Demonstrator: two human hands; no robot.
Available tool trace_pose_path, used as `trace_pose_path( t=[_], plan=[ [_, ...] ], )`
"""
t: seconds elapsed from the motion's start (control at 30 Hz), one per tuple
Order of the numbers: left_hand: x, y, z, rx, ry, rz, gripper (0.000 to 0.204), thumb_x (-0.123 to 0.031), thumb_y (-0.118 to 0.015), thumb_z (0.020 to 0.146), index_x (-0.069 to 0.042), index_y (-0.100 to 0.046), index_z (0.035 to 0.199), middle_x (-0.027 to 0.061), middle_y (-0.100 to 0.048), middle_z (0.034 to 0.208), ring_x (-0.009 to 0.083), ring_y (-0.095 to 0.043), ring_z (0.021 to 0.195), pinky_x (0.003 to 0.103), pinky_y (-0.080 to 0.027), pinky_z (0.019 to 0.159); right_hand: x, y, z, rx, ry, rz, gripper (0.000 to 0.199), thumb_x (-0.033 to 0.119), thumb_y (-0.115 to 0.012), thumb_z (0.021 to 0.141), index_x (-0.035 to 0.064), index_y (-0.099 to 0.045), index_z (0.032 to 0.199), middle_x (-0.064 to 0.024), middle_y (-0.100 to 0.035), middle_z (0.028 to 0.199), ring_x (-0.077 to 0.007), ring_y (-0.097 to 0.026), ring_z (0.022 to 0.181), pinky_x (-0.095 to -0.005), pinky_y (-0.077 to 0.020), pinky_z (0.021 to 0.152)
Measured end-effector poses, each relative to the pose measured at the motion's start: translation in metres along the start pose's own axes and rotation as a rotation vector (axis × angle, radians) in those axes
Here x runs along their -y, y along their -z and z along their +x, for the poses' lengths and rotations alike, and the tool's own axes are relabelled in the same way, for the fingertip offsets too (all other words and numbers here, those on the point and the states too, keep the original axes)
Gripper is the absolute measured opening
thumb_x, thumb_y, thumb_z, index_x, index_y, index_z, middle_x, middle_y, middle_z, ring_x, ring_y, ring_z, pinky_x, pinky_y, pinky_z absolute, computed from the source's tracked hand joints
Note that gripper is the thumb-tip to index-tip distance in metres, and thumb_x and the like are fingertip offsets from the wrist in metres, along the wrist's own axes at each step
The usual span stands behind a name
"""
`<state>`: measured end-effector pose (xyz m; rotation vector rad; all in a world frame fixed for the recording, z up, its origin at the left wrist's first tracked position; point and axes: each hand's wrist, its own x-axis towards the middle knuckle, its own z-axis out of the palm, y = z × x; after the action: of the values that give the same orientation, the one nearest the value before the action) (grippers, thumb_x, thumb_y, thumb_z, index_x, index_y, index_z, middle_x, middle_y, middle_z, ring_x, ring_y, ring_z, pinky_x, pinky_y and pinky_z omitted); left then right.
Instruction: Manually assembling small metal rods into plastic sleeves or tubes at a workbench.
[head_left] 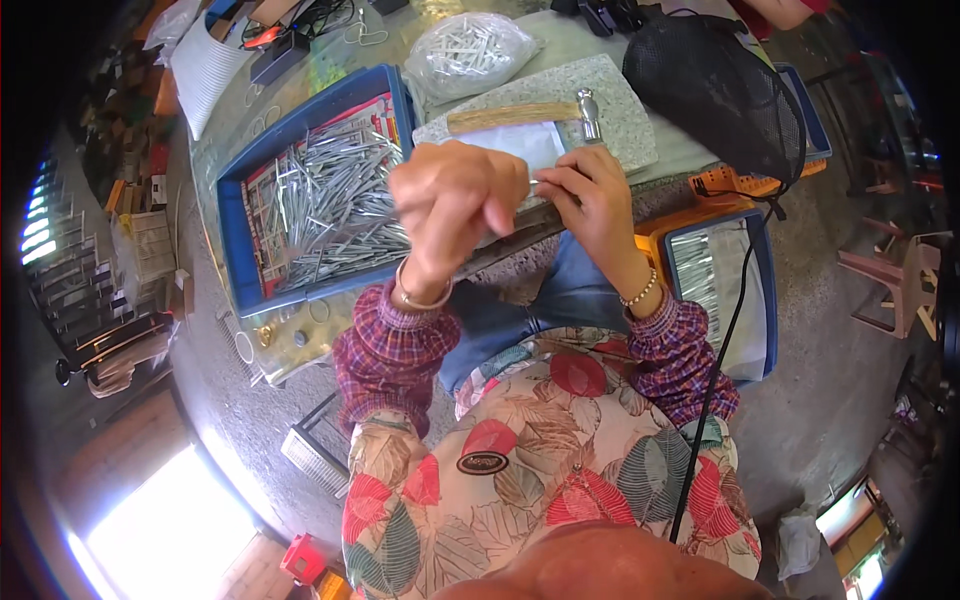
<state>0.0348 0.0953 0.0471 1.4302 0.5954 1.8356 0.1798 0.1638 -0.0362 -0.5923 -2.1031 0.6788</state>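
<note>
Visibly, little room parts left grip (pixel 455 205) from blue tray's edge (pixel 402 110).

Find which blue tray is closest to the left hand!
The left tray, with jumbled metal sticks, right beside the left hand; other blue trays are farther right.

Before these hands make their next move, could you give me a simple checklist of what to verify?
1. Hammer lying on the stone slab, in neither hand: ok.
2. Left hand has a secure hold: cannot tell; its curled fingers hide any contents.
3. Right hand has a secure hold: cannot tell; too small to make out.
4. Blue tray stocked with metal pieces: ok.
5. Plastic bag sealed: cannot tell.
</note>
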Motion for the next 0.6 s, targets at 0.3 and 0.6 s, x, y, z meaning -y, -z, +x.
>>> trace_pose_path(
  t=[0.3,0.6],
  plan=[
    [0.048,0.002,-0.031,-0.311,0.393,0.155,0.036,-0.016,-0.043,0.093,-0.002,-0.044,0.059,0.0032,-0.043,0.053,0.0086,-0.035,0.048,0.025,-0.027,0.045,0.004,-0.004,-0.003,-0.02,-0.025,0.001,0.012,0.011,-0.07,0.065,0.008,-0.063,0.074,-0.003,-0.053,0.073,-0.0235,-0.052,0.077,-0.0353,-0.04,0.068],
    [0.027,0.019,-0.037,-0.358,0.177,0.095,0.036,-0.018,-0.042,0.093,-0.007,-0.035,0.059,0.0007,-0.03,0.047,0.0109,-0.026,0.042,0.028,-0.021,0.041,-0.005,0.001,-0.006,-0.077,-0.013,-0.02,0.013,0.011,-0.071,0.064,0.0089,-0.063,0.073,-0.002,-0.053,0.074,-0.0225,-0.052,0.077,-0.0355,-0.0404,0.067]
  ],
)
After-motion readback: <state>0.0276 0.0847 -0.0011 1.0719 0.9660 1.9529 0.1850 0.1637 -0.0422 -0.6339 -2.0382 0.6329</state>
